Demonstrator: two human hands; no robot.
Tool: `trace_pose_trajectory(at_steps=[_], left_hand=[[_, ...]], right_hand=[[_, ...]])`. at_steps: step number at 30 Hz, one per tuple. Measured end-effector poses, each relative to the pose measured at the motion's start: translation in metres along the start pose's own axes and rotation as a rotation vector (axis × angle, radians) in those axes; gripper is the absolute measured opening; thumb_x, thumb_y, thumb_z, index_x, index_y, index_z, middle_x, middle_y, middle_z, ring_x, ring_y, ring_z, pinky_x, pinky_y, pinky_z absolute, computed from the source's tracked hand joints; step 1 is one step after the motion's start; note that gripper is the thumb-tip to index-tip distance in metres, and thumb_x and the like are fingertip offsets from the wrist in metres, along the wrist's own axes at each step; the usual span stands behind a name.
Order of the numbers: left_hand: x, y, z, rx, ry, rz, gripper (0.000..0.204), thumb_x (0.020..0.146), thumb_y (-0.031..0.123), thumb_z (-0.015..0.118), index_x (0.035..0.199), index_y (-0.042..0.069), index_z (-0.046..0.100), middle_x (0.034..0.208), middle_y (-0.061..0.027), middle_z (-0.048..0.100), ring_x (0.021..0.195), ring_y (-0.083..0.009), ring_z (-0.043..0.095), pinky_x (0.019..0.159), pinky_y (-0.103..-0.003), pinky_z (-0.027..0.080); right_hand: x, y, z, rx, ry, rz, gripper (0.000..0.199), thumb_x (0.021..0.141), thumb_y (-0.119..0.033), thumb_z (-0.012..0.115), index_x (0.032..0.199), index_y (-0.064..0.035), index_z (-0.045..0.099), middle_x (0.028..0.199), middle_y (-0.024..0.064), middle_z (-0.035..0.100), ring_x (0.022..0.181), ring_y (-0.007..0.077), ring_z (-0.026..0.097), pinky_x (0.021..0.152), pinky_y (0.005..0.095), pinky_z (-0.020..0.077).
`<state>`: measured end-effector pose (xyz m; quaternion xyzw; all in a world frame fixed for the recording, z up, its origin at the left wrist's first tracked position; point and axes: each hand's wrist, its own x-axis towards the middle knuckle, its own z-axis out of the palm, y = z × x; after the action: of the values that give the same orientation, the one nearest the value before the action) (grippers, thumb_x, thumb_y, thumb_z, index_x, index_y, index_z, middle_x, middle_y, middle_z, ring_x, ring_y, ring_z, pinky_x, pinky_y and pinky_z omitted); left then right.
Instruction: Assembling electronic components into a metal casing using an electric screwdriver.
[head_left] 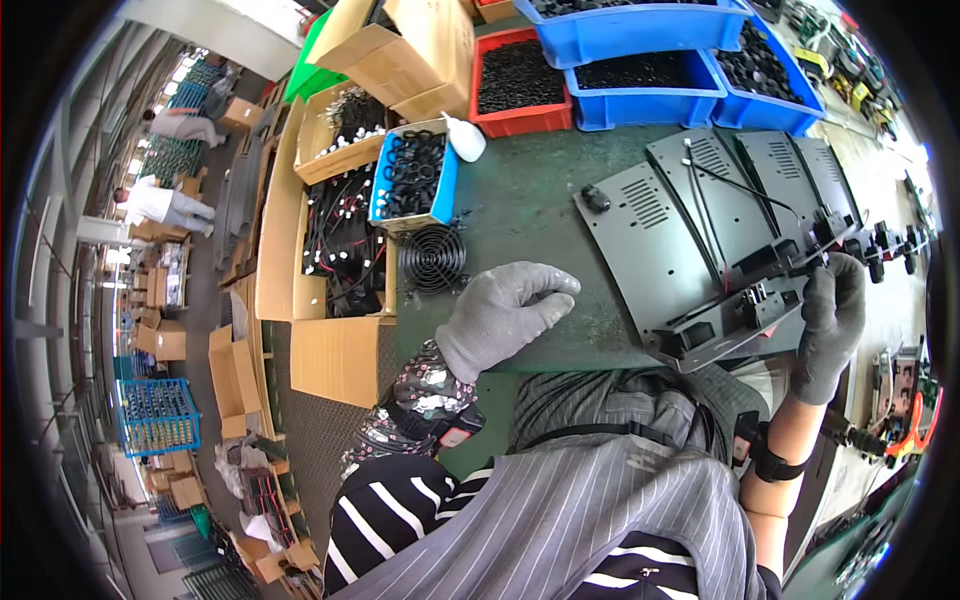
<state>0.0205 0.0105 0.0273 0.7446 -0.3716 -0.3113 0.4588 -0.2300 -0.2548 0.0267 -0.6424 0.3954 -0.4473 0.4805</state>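
Note:
My left hand [505,315], in a grey glove, is held near the table's front edge, left of the dark metal panels. Its fingers curl toward the thumb in a loose pinch; anything between the tips is too small to make out. At the right end of the panels, my gloved right hand [835,315] has its fingers closed close by the black fittings; what they grip is hidden. Dark grey slotted panels [620,240] lie side by side, with a black cable [705,225] across them. A small black part [596,199] rests on the left panel's corner.
Behind stand a red bin [515,122] and blue bins [650,108] of small black parts. To the left are a blue box [440,205] of black rings, a white bottle [465,138], a round fan grille [432,258] and a carton [280,250] of cables. People stand farther left.

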Motion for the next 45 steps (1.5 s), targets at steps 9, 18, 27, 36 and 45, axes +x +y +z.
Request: trace_pose_trajectory(at_steps=[9, 18, 27, 36, 45], left_hand=[[0.054, -0.011, -0.137, 0.956, 0.431, 0.068, 0.02, 0.09, 0.031, 0.067, 0.101, 0.016, 0.076, 0.102, -0.0115, 0.073, 0.096, -0.0313, 0.069, 0.084, -0.042, 0.055], [0.114, -0.038, -0.168, 1.191, 0.217, -0.227, 0.031, 0.086, 0.038, 0.07, 0.11, 0.019, 0.077, 0.114, -0.0107, 0.072, 0.106, -0.0304, 0.067, 0.094, -0.042, 0.052], [0.094, -0.007, -0.16, 0.463, 0.443, -0.153, 0.029, 0.086, 0.021, 0.08, 0.103, -0.002, 0.074, 0.094, -0.0049, 0.073, 0.087, -0.011, 0.065, 0.084, -0.028, 0.051], [0.136, 0.083, 0.052, 0.052, -0.159, 0.636, 0.02, 0.083, 0.005, 0.082, 0.098, 0.003, 0.07, 0.093, -0.0045, 0.07, 0.086, -0.0104, 0.064, 0.075, -0.024, 0.052], [0.17, 0.112, 0.112, 0.021, -0.519, 0.794, 0.025, 0.086, 0.02, 0.079, 0.101, 0.002, 0.076, 0.108, -0.0101, 0.07, 0.101, -0.0168, 0.065, 0.085, -0.03, 0.053]], right_hand=[[-0.009, 0.004, 0.001, -0.073, 0.006, -0.022, 0.028, 0.103, -0.031, 0.054, 0.108, -0.0038, 0.061, 0.076, -0.0043, 0.053, 0.066, 0.0029, 0.043, 0.06, 0.0187, 0.0339], [-0.015, 0.008, -0.001, -0.155, -0.05, -0.203, 0.026, 0.1, -0.013, 0.062, 0.121, 0.0024, 0.059, 0.095, 0.0002, 0.06, 0.078, 0.0058, 0.05, 0.071, 0.0199, 0.0428], [-0.019, -0.008, 0.003, -0.039, -0.054, -0.142, 0.036, 0.093, 0.004, 0.066, 0.128, 0.0032, 0.058, 0.107, 0.0069, 0.066, 0.093, 0.01, 0.061, 0.081, 0.0243, 0.052], [-0.018, -0.028, 0.002, -0.44, 0.032, -0.261, 0.035, 0.079, -0.012, 0.081, 0.111, -0.004, 0.068, 0.09, 0.0089, 0.071, 0.071, 0.0142, 0.067, 0.068, 0.0275, 0.0542], [-0.013, -0.044, 0.006, -0.603, -0.042, -0.309, 0.032, 0.081, -0.019, 0.078, 0.106, -0.004, 0.066, 0.089, 0.0136, 0.07, 0.076, 0.0284, 0.07, 0.067, 0.0357, 0.0552]])
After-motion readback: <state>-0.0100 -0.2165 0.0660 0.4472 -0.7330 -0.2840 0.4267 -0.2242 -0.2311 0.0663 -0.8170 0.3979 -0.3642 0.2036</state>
